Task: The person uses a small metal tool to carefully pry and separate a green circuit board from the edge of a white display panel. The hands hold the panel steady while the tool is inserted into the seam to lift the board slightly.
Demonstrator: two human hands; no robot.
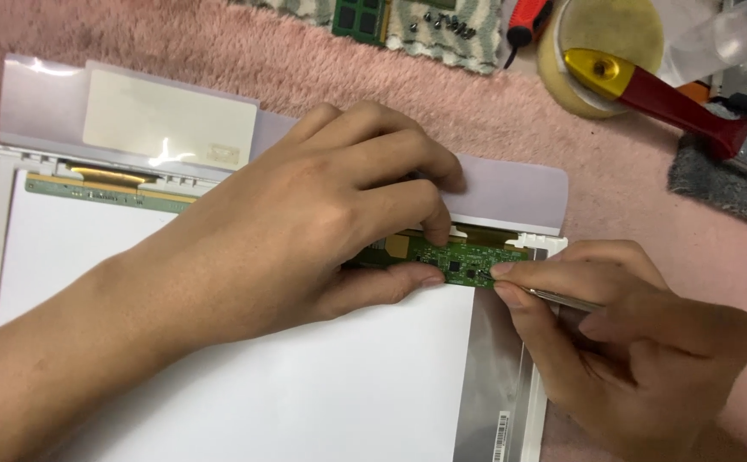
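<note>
A disassembled flat display panel (219,376) lies face down on a pink fuzzy surface, its white backing sheet showing. Along its top edge runs a narrow green circuit board (463,259). My left hand (305,231) reaches across the panel and pinches the board between thumb and fingers. My right hand (639,342) grips thin metal tweezers (562,299) whose tip is hidden under my fingertips at the right part of the board. A folded-back translucent film (510,192) lies above the board.
At the top right are a round yellow pad (579,43), a red-handled tool with a gold tip (664,98) and a grey cloth (724,184). At the top middle a green memory module (361,17) and loose screws (446,21) rest on a patterned cloth.
</note>
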